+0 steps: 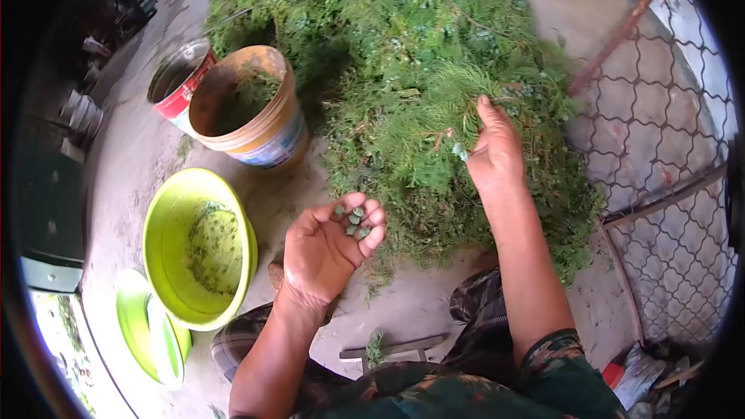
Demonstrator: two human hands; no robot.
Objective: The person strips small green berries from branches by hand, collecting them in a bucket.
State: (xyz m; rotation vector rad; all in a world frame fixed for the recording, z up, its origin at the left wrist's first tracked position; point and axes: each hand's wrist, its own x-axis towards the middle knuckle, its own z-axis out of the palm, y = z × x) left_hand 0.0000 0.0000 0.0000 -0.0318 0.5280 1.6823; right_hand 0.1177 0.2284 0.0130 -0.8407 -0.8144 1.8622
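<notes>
Glossy green plastic basin (172,252); wire mesh (648,109).

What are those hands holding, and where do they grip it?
The left hand cups a few small green pieces near its fingers. The right hand holds a leafy green sprig, apparently by its edge.

From my distant place, I see that the branches (434,35) are fresh green, with brownish stems (473,19) among them. The small berries (355,219) have a dull grey-green colour. The large basin (161,252) is bright yellow-green, with dark specks over its bottom, and the smaller basin (130,327) has a similar bright green. I find the bucket (225,140) orange-tan, with a label (273,142) in blue and white. The can (180,103) is red, whitish lower down. The trousers (239,343) show a dark plaid, and the shirt (434,396) is dark green with a reddish, leafy print. The mesh (644,120) makes a grey, wavy diamond pattern.
</notes>
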